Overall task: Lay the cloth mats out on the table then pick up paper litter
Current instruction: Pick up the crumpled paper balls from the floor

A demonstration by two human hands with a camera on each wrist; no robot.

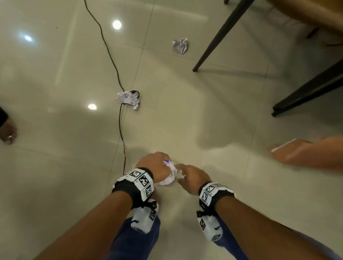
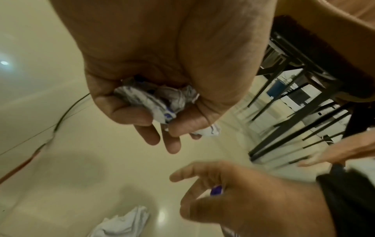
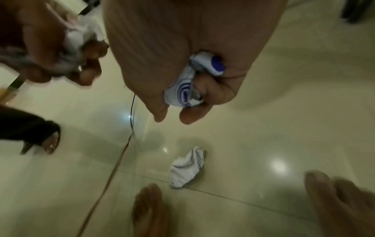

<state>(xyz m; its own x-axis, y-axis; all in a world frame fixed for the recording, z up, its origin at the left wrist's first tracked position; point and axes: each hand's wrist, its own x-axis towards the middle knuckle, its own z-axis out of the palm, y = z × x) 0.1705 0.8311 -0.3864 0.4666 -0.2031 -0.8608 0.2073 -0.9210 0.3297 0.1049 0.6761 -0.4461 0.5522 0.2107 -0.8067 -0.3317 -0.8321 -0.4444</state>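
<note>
Both my hands hang low over the tiled floor. My left hand (image 1: 156, 162) grips a crumpled wad of printed paper (image 2: 156, 99), its fingers curled round it. Just to its right, my right hand (image 1: 190, 177) holds a smaller crumpled paper with blue print (image 3: 191, 85) in its curled fingers. Another crumpled white paper (image 3: 188, 168) lies on the floor below my hands, near my bare feet (image 3: 148, 208). Two more paper wads lie farther off: one (image 1: 128, 99) on the cable, one (image 1: 181, 45) by the table leg. No cloth mats are in view.
A thin dark cable (image 1: 111, 54) runs across the floor from the top left towards my hands. A black table leg (image 1: 220, 36) and dark chair frames (image 1: 319, 84) stand at the upper right. Another person's foot (image 1: 7, 133) is at the left edge.
</note>
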